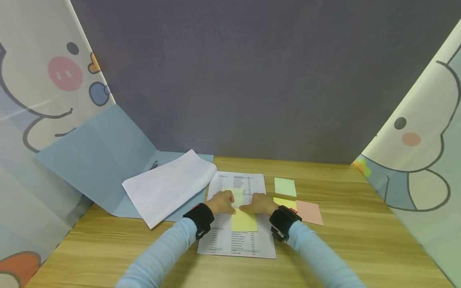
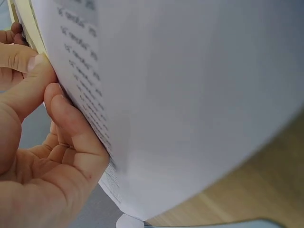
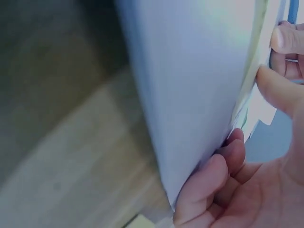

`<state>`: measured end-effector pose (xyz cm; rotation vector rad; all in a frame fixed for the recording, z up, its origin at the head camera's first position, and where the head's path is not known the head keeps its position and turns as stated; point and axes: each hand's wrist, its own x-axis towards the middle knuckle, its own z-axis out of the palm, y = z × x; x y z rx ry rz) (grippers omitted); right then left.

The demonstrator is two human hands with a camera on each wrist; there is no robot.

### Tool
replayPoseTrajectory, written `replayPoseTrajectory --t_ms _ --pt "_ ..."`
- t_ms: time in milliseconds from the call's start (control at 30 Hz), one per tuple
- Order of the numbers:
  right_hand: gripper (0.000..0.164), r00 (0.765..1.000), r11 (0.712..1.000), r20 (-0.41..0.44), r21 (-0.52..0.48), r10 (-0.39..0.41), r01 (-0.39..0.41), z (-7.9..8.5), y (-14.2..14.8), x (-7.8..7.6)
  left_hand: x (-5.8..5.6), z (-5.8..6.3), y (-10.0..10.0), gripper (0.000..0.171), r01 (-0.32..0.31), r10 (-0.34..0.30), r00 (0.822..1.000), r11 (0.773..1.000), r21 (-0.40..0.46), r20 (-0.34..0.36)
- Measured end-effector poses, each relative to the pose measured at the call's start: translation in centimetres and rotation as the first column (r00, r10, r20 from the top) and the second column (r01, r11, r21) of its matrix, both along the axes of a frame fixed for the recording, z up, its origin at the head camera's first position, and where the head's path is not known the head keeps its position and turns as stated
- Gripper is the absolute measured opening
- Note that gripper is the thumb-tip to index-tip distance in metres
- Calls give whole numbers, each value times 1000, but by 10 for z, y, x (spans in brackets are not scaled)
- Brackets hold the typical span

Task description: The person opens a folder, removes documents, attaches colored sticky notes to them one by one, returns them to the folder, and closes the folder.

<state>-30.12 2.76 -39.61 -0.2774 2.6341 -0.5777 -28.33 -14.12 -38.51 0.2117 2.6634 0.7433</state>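
Observation:
A printed sheet (image 1: 242, 247) lies flat on the wooden table, in front of me. On it a yellow sticky note (image 1: 245, 222) sits just below a pale green sticky note (image 1: 237, 196). My left hand (image 1: 220, 202) and right hand (image 1: 262, 204) meet over the sheet, thumbs pressing at the top edge of the yellow note. In the left wrist view the left thumb (image 2: 35, 83) touches the yellow edge, while the bent fingers rest on the paper. The right wrist view shows the right thumb (image 3: 275, 90) on the note and its fingers resting on the sheet.
To the left, a blue folder (image 1: 104, 148) stands opened, with a curling white sheet (image 1: 173, 186) over its metal clip (image 1: 154, 165). Right of the printed sheet lie a green pad (image 1: 285, 187), a yellow pad (image 1: 284, 202) and a pink pad (image 1: 309, 212). A dark panel (image 1: 245, 80) rises behind.

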Motion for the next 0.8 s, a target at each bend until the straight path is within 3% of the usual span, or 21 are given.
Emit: replayPoseTrajectory --t_ms 100,167,533,800 --pt "65 1000 998 8 56 -26 25 0 -2 -1 -1 -1 1 35 -1 1 1000 1000 -7 -2" --pt "64 999 997 12 71 -32 31 1 -3 -1 -1 -1 1 35 -6 6 1000 1000 -6 -1" --pt "21 1000 999 1 -43 29 -29 7 8 -3 -1 -5 2 34 -29 29 999 1000 2 21" --pt "14 999 990 14 -138 42 -39 6 15 -6 -2 -4 1 32 -21 21 1000 1000 -6 9"
